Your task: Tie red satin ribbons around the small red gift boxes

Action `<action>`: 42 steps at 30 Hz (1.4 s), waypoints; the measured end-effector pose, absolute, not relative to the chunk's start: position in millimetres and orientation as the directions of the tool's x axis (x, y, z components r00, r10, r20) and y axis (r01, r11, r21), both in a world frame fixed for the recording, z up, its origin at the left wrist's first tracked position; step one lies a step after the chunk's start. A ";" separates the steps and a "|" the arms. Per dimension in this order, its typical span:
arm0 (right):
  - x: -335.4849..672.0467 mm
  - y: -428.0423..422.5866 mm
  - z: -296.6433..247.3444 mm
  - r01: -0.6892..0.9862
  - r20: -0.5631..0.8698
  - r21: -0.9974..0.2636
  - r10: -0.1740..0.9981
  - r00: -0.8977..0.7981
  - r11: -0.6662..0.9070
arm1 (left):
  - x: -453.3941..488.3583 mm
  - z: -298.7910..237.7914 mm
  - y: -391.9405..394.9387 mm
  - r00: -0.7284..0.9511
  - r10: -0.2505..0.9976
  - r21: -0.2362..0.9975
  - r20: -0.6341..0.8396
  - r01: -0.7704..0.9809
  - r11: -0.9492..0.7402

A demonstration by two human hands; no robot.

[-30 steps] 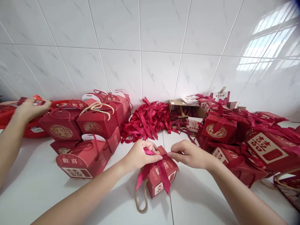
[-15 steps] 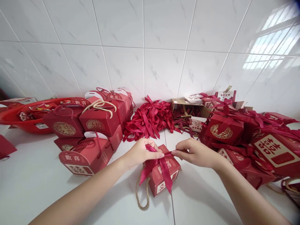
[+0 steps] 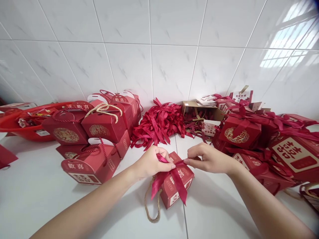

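My left hand [image 3: 152, 164] pinches a loop of red ribbon [image 3: 179, 186] on top of the small box [image 3: 183, 173] in front of me on the white surface [image 3: 211, 212]; my right hand's [image 3: 210, 159] fingers nip another stretch. I judge the bow partly formed: tails hang down, but it doesn't look drawn tight. Boxes on my right [image 3: 240, 131] wear ribbons; stacked boxes on my left [image 3: 89, 169] show none.

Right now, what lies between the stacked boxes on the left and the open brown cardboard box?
In the head view, a heap of red ribbons lies between them.
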State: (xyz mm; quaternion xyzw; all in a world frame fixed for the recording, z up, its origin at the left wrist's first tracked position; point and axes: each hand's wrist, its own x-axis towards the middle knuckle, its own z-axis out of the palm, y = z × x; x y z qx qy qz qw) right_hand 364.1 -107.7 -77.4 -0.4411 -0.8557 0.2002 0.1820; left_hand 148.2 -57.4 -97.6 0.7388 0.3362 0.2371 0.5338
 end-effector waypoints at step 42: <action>335.5 -131.6 -66.6 0.641 0.200 -0.493 0.794 -0.574 0.587 | 142.6 -76.4 -63.0 0.747 0.662 0.900 0.066 0.241 -0.362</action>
